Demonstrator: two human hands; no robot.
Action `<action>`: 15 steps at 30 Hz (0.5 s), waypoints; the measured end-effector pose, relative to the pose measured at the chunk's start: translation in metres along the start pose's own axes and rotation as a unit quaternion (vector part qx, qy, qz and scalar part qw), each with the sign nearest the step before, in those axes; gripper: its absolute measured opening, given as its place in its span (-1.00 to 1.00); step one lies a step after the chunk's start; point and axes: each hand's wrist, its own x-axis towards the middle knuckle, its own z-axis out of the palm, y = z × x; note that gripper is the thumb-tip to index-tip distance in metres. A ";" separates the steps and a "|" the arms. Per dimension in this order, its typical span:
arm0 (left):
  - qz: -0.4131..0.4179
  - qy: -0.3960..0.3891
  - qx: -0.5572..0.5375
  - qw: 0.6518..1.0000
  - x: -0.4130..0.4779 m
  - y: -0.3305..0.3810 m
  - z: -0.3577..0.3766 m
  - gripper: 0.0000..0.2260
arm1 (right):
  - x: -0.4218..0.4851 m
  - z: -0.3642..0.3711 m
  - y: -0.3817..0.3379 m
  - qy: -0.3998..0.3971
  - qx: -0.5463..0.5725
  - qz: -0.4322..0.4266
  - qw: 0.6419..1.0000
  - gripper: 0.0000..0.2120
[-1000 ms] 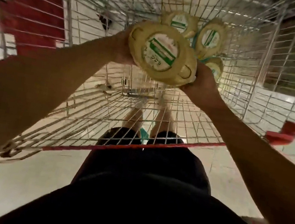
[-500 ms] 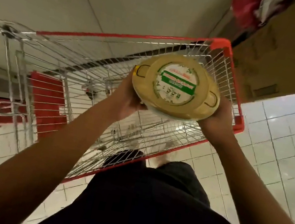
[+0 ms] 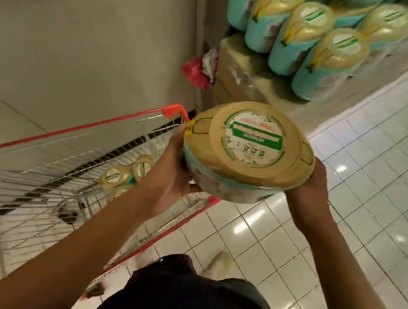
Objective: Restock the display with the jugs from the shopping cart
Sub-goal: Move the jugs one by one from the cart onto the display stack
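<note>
i held one jug [image 3: 248,151] in the air between both grips, and its round gold lid with the green and white label was turned up to me. my left grip [image 3: 171,176] was clamped on its left side, the fingers curled under the teal body. my right grip [image 3: 311,187] was clamped on the right side, and the jug hid most of it. the jug hung above the far corner of the shopping cart [image 3: 79,129], not touching it, and well apart from the display [image 3: 264,86].

at the far end of the cart, the other jugs [image 3: 117,176] stood close together with their lids up. the wires and my left arm covered them partly, so i could not count them surely.

the display was ahead and to the right. there the stocked jugs [image 3: 331,59] stood upright and tight side by side on cardboard boxes [image 3: 227,87]. between the boxes and the grey wall [image 3: 81,37] a crumpled red and white thing [image 3: 198,71] was pushed in; i could not tell what it was. the red corner of the cart stood between me and the left side of the boxes. the white tiled floor [image 3: 351,207] lay to the right, with my light shoe [image 3: 219,263] on it.
</note>
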 end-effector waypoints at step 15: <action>0.053 -0.084 0.017 0.995 0.160 0.050 0.192 -0.25 | 0.117 -0.230 -0.003 0.110 -0.073 0.044 0.990 -0.82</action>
